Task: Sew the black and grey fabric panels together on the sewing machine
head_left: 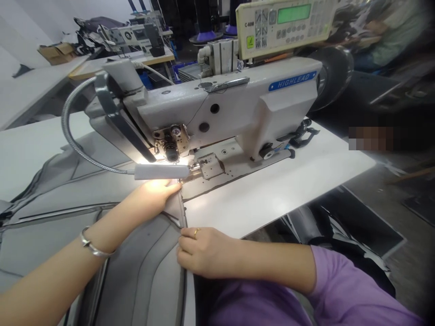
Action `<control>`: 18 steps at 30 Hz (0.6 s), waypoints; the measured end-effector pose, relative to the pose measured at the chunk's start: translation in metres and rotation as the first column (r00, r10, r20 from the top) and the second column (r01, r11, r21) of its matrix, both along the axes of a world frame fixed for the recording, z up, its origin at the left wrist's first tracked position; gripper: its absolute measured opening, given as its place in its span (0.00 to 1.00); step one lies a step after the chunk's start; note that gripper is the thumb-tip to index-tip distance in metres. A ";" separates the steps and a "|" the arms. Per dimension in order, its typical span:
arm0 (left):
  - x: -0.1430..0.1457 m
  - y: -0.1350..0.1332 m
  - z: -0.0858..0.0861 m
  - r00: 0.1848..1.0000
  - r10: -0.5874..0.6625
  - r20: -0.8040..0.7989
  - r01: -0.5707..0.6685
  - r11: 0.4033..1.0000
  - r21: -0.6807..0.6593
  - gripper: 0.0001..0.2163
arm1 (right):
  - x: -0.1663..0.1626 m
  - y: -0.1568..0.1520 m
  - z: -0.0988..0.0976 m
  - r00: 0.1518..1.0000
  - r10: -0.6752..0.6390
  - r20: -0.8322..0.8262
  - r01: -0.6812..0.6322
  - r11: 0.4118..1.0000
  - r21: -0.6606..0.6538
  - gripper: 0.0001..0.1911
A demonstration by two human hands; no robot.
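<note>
A large grey fabric piece (142, 267) with dark piping lies across the white table, its edge running up to the needle area (190, 174) of a white industrial sewing machine (238, 108). My left hand (154, 194) lies flat on the fabric just before the presser foot, under the bright lamp (161, 171). My right hand (200, 251), with a ring on it, pinches the fabric's right edge near the table's front edge. A silver bangle (90, 244) sits on my left wrist.
The machine's control panel (285, 25) with a green display stands on top. A gooseneck (73, 136) carries the lamp. The white table top (288, 181) extends right. Another sewing station (136, 36) and a cardboard box (56, 52) are at the back left. Another person (390, 31) sits at the far right.
</note>
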State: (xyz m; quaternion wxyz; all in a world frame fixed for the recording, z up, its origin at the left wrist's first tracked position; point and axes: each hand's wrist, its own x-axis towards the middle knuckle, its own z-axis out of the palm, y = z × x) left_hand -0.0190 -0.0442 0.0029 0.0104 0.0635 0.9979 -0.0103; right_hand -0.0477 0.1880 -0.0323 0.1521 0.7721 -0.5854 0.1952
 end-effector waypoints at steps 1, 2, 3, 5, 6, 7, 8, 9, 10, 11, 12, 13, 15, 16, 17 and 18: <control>0.000 0.000 0.000 1.000 0.005 -0.012 -0.005 1.000 0.011 0.22 | 0.000 0.000 0.001 1.000 0.003 0.000 -0.003 1.000 -0.002 0.07; 0.001 0.001 -0.001 1.000 0.003 -0.029 -0.002 1.000 0.027 0.22 | -0.001 0.000 0.002 1.000 0.007 -0.001 -0.007 1.000 -0.002 0.07; 0.001 0.002 -0.002 0.998 0.001 -0.064 0.001 0.999 0.042 0.22 | -0.001 0.000 0.003 1.000 0.011 -0.003 -0.011 1.000 -0.001 0.08; 0.001 0.006 -0.006 0.987 0.020 -0.160 -0.008 0.997 0.075 0.20 | -0.004 0.001 0.007 1.000 0.015 -0.008 -0.015 1.000 0.010 0.09; 0.001 0.008 -0.008 0.980 0.038 -0.194 -0.020 0.995 0.094 0.19 | -0.006 0.003 0.010 1.000 0.017 -0.014 -0.017 1.000 0.022 0.10; 0.001 0.011 -0.011 0.973 0.066 -0.220 -0.041 0.992 0.116 0.18 | -0.007 0.004 0.013 1.000 0.023 -0.021 -0.022 0.999 0.037 0.10; 0.001 0.014 -0.013 0.967 0.096 -0.236 -0.064 0.988 0.138 0.16 | -0.009 0.006 0.016 0.999 0.030 -0.028 -0.028 0.998 0.052 0.10; 0.001 0.016 -0.015 0.962 0.119 -0.247 -0.082 0.984 0.156 0.16 | -0.011 0.008 0.019 0.999 0.039 -0.035 -0.037 0.997 0.063 0.10; 0.001 0.019 -0.017 0.957 0.133 -0.257 -0.091 0.982 0.168 0.15 | -0.013 0.009 0.021 0.998 0.049 -0.042 -0.046 0.996 0.071 0.10; 0.001 0.021 -0.018 0.953 0.139 -0.270 -0.094 0.980 0.175 0.15 | -0.015 0.010 0.022 0.997 0.058 -0.047 -0.054 0.996 0.072 0.10; 0.001 0.023 -0.019 0.948 0.144 -0.282 -0.096 0.979 0.179 0.15 | -0.016 0.011 0.023 0.997 0.065 -0.051 -0.061 0.996 0.069 0.10; 0.001 0.025 -0.019 0.946 0.148 -0.288 -0.097 0.978 0.182 0.15 | -0.017 0.011 0.023 0.996 0.071 -0.050 -0.067 0.996 0.065 0.10; 0.001 0.026 -0.019 0.947 0.156 -0.281 -0.107 0.977 0.183 0.15 | -0.018 0.011 0.023 0.996 0.076 -0.046 -0.074 0.996 0.056 0.10; 0.001 0.027 -0.019 0.947 0.162 -0.277 -0.113 0.976 0.184 0.15 | -0.018 0.010 0.023 0.996 0.077 -0.044 -0.075 0.996 0.057 0.09; 0.001 0.027 -0.018 0.947 0.164 -0.276 -0.115 0.976 0.186 0.15 | -0.019 0.009 0.023 0.996 0.078 -0.043 -0.075 0.995 0.062 0.09; 0.000 0.027 -0.018 0.946 0.162 -0.279 -0.112 0.976 0.188 0.15 | -0.019 0.009 0.023 0.996 0.081 -0.042 -0.078 0.995 0.069 0.09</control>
